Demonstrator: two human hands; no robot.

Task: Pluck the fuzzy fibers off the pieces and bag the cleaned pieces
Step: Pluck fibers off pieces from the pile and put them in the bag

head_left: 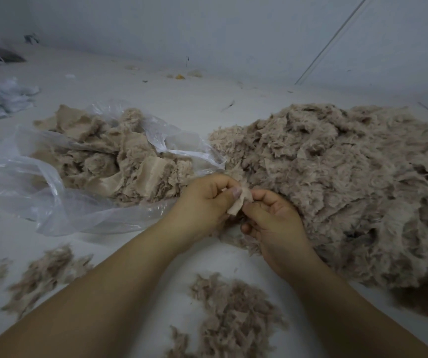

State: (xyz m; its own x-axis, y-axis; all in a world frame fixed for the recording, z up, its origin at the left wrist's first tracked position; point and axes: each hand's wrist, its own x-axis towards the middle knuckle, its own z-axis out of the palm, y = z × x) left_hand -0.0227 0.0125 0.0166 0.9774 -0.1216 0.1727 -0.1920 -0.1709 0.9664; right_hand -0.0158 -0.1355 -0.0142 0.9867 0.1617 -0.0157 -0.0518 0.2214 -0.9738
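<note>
A small beige fabric piece point(238, 202) is held between both hands at the middle of the view. My left hand point(205, 202) pinches its top with thumb and fingers. My right hand point(272, 218) pinches its right edge, fingers curled. A big heap of fuzzy beige pieces point(350, 184) lies to the right, touching my right hand. A clear plastic bag point(52, 192) lies open at the left, with beige pieces point(120, 161) inside it. Plucked fibers point(236, 313) lie in loose clumps on the white surface near me.
More fiber clumps point(45, 275) lie at the lower left. Crumpled pale plastic or cloth point(1, 99) sits at the far left edge. A wall runs along the back, with small scraps point(179, 76) at its foot. Bare white surface point(182, 104) stretches behind the bag.
</note>
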